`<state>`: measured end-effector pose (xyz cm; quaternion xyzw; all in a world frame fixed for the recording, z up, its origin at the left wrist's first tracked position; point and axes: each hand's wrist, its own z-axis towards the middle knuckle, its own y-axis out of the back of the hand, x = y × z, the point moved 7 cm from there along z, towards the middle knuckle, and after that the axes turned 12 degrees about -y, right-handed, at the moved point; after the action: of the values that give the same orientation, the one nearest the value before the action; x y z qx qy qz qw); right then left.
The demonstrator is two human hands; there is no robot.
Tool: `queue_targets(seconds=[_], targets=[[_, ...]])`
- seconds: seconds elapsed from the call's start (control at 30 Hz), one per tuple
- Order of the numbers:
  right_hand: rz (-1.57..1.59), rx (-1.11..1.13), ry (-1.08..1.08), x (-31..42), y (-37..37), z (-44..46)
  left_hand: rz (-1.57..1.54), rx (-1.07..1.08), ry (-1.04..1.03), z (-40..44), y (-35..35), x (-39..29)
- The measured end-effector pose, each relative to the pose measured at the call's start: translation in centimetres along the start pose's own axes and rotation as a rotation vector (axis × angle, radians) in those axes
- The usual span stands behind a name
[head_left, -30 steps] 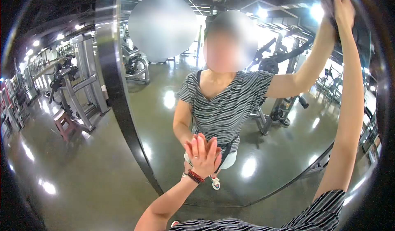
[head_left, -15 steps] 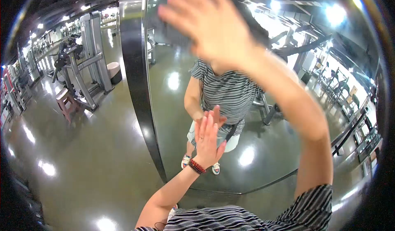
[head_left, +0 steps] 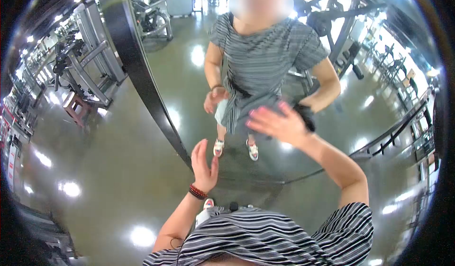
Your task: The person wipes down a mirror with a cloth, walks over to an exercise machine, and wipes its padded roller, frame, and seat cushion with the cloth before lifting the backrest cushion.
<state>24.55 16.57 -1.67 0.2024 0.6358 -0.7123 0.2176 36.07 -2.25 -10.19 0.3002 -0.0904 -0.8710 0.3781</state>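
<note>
1. The left hand is open and upright with its fingers slightly bent, gripping nothing visible; a beaded bracelet circles its wrist.
2. The right hand, at 2 o'clock from the left, is spread and somewhat blurred. The hands are apart. A dark shape shows at its 3 o'clock, too unclear to identify.
3. The mirror stands at 12 o'clock, facing the person and bearing their reflection; whether either hand touches it, I cannot tell. Its dark frame runs up towards 11 o'clock, and a stool stands at 10 o'clock from the left hand.
4. As for progress, both hands are clear of each other; how much of the movement is complete or remains cannot be read.
5. Compared with half a second ago, the right hand is much lower, no longer crossing the reflected head. The left has moved lower and leftward, and the view tilts further down.
</note>
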Motion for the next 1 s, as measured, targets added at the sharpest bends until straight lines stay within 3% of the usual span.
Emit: queue_targets(seconds=[0.03, 0.07, 0.1, 0.2, 0.23, 0.3, 0.37, 0.43, 0.5, 0.53, 0.6, 0.63, 0.77, 0.9, 1.0], targets=[[0.408, 0.229, -0.159, -1.6, -2.6, -1.0, 0.002, 0.007, 0.035, -0.6, 0.4, 0.4], [1.015, 0.395, -0.415, -3.2, -5.1, -2.3, -0.006, 0.005, 0.07, -1.1, 0.9, 0.6], [1.411, 0.43, -0.691, -4.7, -7.5, -3.9, -0.001, 0.012, 0.099, -1.7, 1.2, 0.9], [1.418, 0.496, -1.235, -10.1, -14.3, -5.8, 0.016, 0.037, 0.142, -2.6, 1.7, 1.3], [1.37, 0.301, -1.446, -11.5, -15.4, -5.4, 0.025, 0.041, 0.151, -2.3, 1.8, 1.2], [1.165, 0.341, -1.528, -12.5, -15.9, -3.7, 0.036, 0.05, 0.164, -1.4, 1.8, 0.7], [1.305, 0.424, -1.537, -9.9, -15.1, -2.1, 0.023, 0.047, 0.135, -0.7, 1.4, 0.5], [1.37, 0.597, -1.215, -7.4, -11.3, 2.3, -0.012, 0.037, 0.117, -0.2, 0.7, 0.2], [0.506, 0.541, -0.634, -3.2, -4.2, 7.6, -0.062, 0.022, 0.109, 0.1, 0.1, 0.0], [0.284, 0.386, -0.466, -0.3, -0.2, 9.9, -0.14, -0.01, 0.119, 0.0, -0.1, -0.1], [0.81, 0.212, -0.494, 2.0, 6.1, 9.4, -0.102, 0.013, 0.139, 0.1, 0.1, -0.4], [1.556, 0.177, -0.687, 1.9, 7.5, 7.7, -0.077, 0.022, 0.155, 0.1, 0.3, -0.3], [1.569, 0.125, -0.478, 6.5, 13.2, 0.0, -0.108, 0.0, 0.287, -1.9, 1.8, 2.1], [1.659, 0.393, -0.408, 6.4, 12.4, -9.0, -0.104, -0.006, 0.422, -4.8, 2.9, 4.5], [1.517, 0.537, -0.618, 5.4, 9.3, -15.4, -0.128, 0.034, 0.479, -6.4, 2.2, 5.4]])
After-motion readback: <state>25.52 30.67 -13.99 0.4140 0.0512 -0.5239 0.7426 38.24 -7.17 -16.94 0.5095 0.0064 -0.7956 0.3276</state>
